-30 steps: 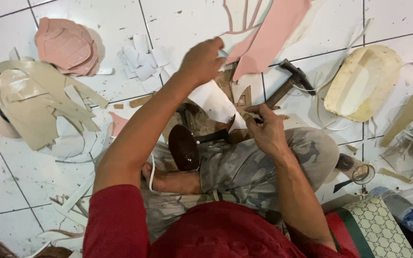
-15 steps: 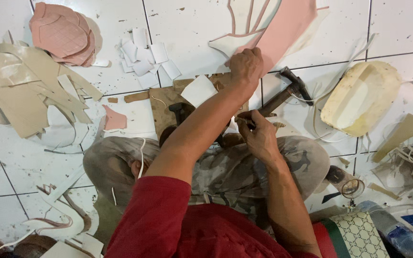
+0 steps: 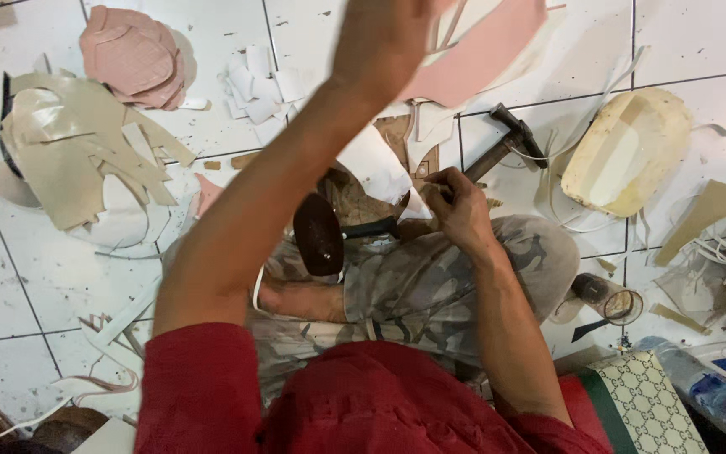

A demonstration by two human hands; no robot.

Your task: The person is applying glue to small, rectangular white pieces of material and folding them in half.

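My left hand (image 3: 380, 38) is stretched far forward at the top edge, over the pink sheet (image 3: 485, 50). Its fingers are cut off by the frame, so its grip is hidden. My right hand (image 3: 460, 206) rests low over my lap, fingers closed on a small thin tool whose tip touches a white cut piece (image 3: 376, 164). That piece lies on a brown board (image 3: 397, 134). A dark oval block on a handle (image 3: 318, 235) sits by my knee, left of the right hand. A hammer (image 3: 506, 139) lies just beyond the right hand.
Beige cut pieces (image 3: 69, 151), a pink stack (image 3: 132, 55) and white scraps (image 3: 258, 84) lie on the tiled floor at left. A cream oval piece (image 3: 628, 151) and loose strips (image 3: 716, 261) are at right. A patterned bag (image 3: 649, 403) and a small jar (image 3: 607, 298) sit near my right side.
My left hand has moved forward and up, from the white piece to the pink sheet at the top edge. The right hand has stayed on the white piece.
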